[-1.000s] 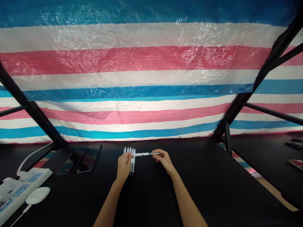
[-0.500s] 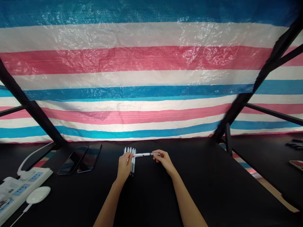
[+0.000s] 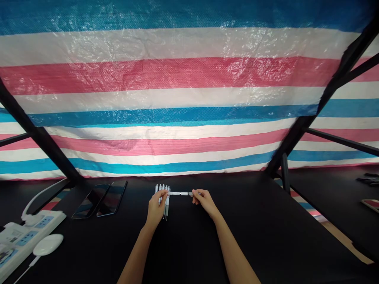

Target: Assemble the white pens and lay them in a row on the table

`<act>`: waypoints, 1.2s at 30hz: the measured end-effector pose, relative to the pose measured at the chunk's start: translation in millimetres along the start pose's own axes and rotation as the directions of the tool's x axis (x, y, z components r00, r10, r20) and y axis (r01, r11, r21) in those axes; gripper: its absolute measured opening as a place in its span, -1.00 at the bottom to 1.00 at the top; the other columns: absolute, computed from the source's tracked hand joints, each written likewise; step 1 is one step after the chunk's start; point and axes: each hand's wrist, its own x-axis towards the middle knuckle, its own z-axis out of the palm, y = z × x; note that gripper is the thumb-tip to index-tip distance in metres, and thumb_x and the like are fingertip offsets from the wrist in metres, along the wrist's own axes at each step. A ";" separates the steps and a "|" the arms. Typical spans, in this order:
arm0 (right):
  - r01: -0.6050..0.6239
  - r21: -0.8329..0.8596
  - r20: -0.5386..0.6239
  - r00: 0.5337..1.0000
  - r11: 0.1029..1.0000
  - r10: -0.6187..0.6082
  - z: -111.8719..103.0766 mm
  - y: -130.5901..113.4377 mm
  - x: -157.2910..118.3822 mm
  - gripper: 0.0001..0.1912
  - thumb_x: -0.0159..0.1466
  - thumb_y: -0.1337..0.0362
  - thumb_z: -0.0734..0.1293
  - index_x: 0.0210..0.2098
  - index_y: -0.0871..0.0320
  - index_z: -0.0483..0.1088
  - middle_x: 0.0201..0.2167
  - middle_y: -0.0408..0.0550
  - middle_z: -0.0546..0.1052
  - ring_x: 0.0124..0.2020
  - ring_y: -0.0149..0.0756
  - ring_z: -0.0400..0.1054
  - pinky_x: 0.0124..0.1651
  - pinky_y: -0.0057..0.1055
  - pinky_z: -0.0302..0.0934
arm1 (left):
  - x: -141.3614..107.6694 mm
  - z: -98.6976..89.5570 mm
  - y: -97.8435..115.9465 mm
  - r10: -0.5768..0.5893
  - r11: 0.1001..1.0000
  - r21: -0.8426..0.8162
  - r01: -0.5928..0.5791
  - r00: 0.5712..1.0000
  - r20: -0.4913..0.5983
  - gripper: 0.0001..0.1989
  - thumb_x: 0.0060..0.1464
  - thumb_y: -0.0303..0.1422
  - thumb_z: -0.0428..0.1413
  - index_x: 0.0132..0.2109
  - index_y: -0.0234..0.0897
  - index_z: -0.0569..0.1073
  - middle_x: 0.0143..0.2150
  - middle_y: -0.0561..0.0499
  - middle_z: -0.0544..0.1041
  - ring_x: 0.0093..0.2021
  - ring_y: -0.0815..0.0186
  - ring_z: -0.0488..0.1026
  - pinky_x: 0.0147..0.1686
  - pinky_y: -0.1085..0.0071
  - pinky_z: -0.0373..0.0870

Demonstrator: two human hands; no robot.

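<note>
A row of several white pens [image 3: 166, 209] lies side by side on the black table [image 3: 251, 240], their ends pointing away from me and toward me. My left hand [image 3: 155, 207] covers most of the row, with its fingers closed over the pens. My right hand [image 3: 205, 202] pinches one more white pen [image 3: 180, 193] by its right end. That pen lies crosswise, and its left end reaches the row near my left fingers.
Several dark smartphones [image 3: 90, 201] lie to the left, near a white power strip [image 3: 26, 232] and a white oval device [image 3: 47, 244] with a cable. A striped tarp [image 3: 189, 98] and black frame bars [image 3: 38, 134] stand behind the table.
My right hand sits slightly lower, and the crosswise pen has gone from a slight tilt to about level. My left hand and the row of pens look unchanged.
</note>
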 end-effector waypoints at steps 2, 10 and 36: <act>-0.018 0.005 -0.011 1.000 1.000 0.018 0.3 2.0 1.1 -0.46 0.13 -0.19 0.24 -0.57 0.20 0.41 -0.70 -0.12 0.39 -0.65 -0.43 0.20 -0.53 -0.47 0.09 | 0.3 0.9 0.1 0.009 1.000 -0.021 -0.009 1.000 -0.007 -0.75 0.09 -0.23 -0.02 -0.24 -0.24 0.48 -0.26 -0.07 0.57 -0.25 0.22 0.50 -0.23 0.34 0.42; 0.014 0.020 -0.031 0.999 1.000 -0.014 -0.4 -1.6 -0.1 -0.49 0.13 -0.17 0.26 -0.54 0.19 0.37 -0.68 -0.15 0.37 -0.64 -0.45 0.17 -0.54 -0.48 0.07 | -1.3 -1.5 5.2 -0.025 0.999 -0.033 0.026 1.000 0.013 -0.71 0.13 -0.21 -0.05 -0.15 -0.26 0.45 -0.23 -0.08 0.57 -0.24 0.24 0.50 -0.20 0.34 0.41; -0.044 -0.133 -0.067 0.997 0.990 0.035 0.5 -1.0 0.1 -0.30 0.13 -0.30 0.11 -0.78 0.16 0.28 -0.79 -0.14 0.26 -0.69 -0.42 0.17 -0.52 -0.45 0.08 | 1.8 -1.7 3.2 0.050 0.997 -0.054 -0.052 0.998 -0.047 -0.77 0.07 -0.25 0.00 -0.32 -0.24 0.51 -0.31 -0.04 0.57 -0.34 0.29 0.47 -0.31 0.39 0.43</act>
